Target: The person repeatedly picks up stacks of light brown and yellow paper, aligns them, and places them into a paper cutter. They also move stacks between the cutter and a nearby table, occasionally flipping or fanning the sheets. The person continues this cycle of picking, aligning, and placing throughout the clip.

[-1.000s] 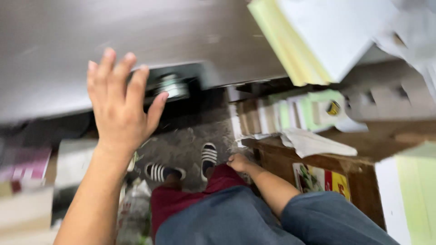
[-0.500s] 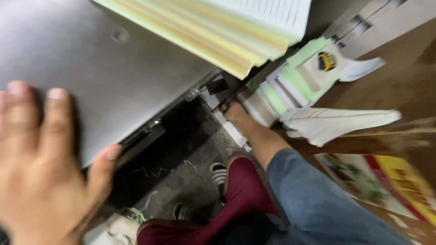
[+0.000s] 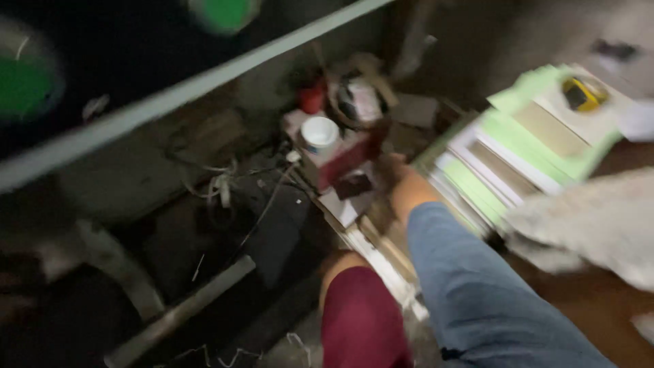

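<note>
We are reaching our right hand (image 3: 402, 182), blue sleeve and all, down into the dim gap just beside the stack of green and white paper pads (image 3: 518, 153), but the blur is hiding the fingers, so we cannot tell whether they are gripping anything or lying slack. Our left hand, which was spread on the grey panel half a second ago, is gone from view as our gaze is swinging lower. That swing is bringing into sight the red box (image 3: 340, 158) with a white cap (image 3: 319, 132) on it, near the reaching hand, and what are probably loose cables (image 3: 221, 184) farther left.
</note>
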